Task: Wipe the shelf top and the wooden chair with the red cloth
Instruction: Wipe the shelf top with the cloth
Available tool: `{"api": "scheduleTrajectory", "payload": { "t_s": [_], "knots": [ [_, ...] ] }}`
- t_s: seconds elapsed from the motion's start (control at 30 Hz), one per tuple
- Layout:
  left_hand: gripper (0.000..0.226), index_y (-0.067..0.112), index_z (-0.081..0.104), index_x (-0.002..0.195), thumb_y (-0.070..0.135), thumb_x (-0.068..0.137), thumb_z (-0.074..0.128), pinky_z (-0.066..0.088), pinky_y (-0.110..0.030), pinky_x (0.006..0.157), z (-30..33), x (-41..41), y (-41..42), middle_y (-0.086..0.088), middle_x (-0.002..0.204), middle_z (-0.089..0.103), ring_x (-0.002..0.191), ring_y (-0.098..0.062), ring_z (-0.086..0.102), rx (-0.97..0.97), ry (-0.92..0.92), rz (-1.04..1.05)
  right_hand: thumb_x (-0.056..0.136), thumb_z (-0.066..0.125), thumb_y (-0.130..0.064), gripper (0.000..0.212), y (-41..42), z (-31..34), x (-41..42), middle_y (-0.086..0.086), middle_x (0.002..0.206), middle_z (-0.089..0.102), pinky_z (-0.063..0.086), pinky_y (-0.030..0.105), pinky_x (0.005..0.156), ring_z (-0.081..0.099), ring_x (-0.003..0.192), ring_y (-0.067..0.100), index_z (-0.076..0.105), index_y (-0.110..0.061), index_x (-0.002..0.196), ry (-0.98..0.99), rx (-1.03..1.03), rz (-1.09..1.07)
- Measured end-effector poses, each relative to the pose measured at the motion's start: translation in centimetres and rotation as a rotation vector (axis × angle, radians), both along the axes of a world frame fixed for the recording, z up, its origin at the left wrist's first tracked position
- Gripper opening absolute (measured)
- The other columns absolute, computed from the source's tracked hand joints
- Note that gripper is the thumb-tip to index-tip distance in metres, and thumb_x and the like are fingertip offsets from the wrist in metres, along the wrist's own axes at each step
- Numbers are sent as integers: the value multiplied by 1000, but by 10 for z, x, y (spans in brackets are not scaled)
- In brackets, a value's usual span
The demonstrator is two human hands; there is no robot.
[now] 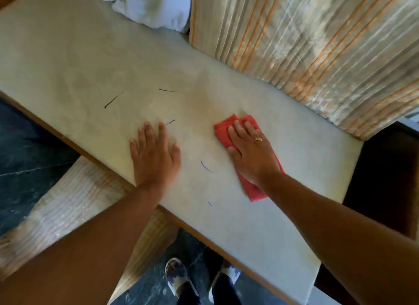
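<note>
The pale shelf top [95, 62] runs from upper left to lower right, with a few dark pen marks on it. A folded red cloth [223, 133] lies flat on the shelf top at centre right. My right hand [251, 150] presses down on the cloth with flat fingers, a ring on one finger. My left hand [154, 152] rests flat on the bare shelf top to the left of the cloth, fingers apart, holding nothing. No wooden chair is clearly visible.
A striped curtain [306, 39] hangs against the shelf's far edge at the right. White bedding [149, 5] sits at the top. A striped cloth [68, 211] drapes below the shelf's near edge. My shoes [179, 279] stand on a dark floor.
</note>
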State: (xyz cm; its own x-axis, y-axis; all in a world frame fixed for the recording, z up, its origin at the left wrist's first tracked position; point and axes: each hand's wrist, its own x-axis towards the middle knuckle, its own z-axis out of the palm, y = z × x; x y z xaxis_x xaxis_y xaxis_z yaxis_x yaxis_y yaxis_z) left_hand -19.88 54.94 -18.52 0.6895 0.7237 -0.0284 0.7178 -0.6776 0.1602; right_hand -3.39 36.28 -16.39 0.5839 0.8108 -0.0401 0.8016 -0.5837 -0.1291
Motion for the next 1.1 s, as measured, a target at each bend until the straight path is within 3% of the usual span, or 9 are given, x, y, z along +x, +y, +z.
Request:
{"api": "scheduleTrajectory", "payload": {
  "t_s": [0.07, 0.17, 0.23, 0.43, 0.63, 0.8, 0.87, 0.97, 1.1],
  "knots": [
    [65, 15, 22, 156, 42, 97, 29, 11, -53, 119, 2, 1, 0, -22, 161, 20, 149, -36, 18, -1, -7, 5, 100, 31, -44, 57, -7, -7, -36, 4, 158, 36, 20, 45, 121, 26, 146, 29, 34, -19, 151, 9, 12, 179],
    [62, 14, 22, 156, 34, 100, 38, 10, -50, 120, 8, -1, -3, -21, 162, 19, 150, -35, 16, -34, -2, 0, 96, 45, -45, 57, -46, -4, -77, -5, 157, 36, 20, 43, 120, 25, 147, 23, 36, -28, 149, 153, 2, 571],
    [63, 13, 23, 156, 35, 98, 35, 9, -49, 121, 11, 1, 1, -20, 162, 19, 150, -35, 15, -63, -30, -5, 93, 55, -41, 56, -51, 3, -57, -7, 155, 40, 24, 42, 119, 27, 147, 21, 43, -29, 147, 219, 5, 711],
    [67, 13, 11, 157, 39, 100, 35, 2, -52, 121, 15, 1, 79, -21, 163, 14, 150, -38, 10, 94, -43, 23, 94, 59, -31, 48, 42, 9, -7, -1, 149, 49, 25, 39, 116, 38, 141, 30, 54, -21, 141, 158, 137, 338],
    [70, 13, 2, 157, 45, 101, 29, 1, -48, 123, 5, 3, 90, -19, 164, 7, 152, -33, 3, -15, -50, 55, 87, 67, -36, 42, -40, 7, -51, -16, 136, 60, 31, 37, 116, 39, 140, 11, 63, -32, 128, 466, 124, 772],
    [65, 14, 13, 157, 43, 101, 29, 5, -48, 123, 3, 6, 95, -19, 164, 11, 152, -32, 7, 0, -18, 50, 78, 80, -9, 43, 24, 13, 21, 3, 129, 66, 37, 39, 112, 50, 132, 25, 71, -12, 120, 425, 267, 411],
    [63, 14, 17, 157, 42, 102, 30, 7, -48, 122, 4, 6, 95, -20, 163, 12, 151, -33, 9, 14, -4, 40, 79, 78, -13, 42, 49, 12, -5, -1, 129, 65, 33, 34, 114, 48, 132, 17, 72, -18, 120, 433, 298, 290],
    [63, 14, 17, 157, 42, 101, 29, 6, -48, 122, 4, 5, 95, -18, 164, 12, 151, -33, 8, 14, 4, 42, 83, 68, -31, 38, 15, 6, -55, -18, 132, 61, 30, 27, 115, 40, 135, 1, 68, -36, 121, 492, 215, 463],
    [63, 14, 17, 157, 43, 101, 27, 6, -48, 122, 0, 4, 96, -18, 164, 12, 151, -33, 9, 12, -7, 42, 81, 78, -21, 42, -4, 6, -28, -18, 127, 65, 37, 38, 113, 45, 136, 10, 69, -29, 122, 516, 190, 555]
  ]
}}
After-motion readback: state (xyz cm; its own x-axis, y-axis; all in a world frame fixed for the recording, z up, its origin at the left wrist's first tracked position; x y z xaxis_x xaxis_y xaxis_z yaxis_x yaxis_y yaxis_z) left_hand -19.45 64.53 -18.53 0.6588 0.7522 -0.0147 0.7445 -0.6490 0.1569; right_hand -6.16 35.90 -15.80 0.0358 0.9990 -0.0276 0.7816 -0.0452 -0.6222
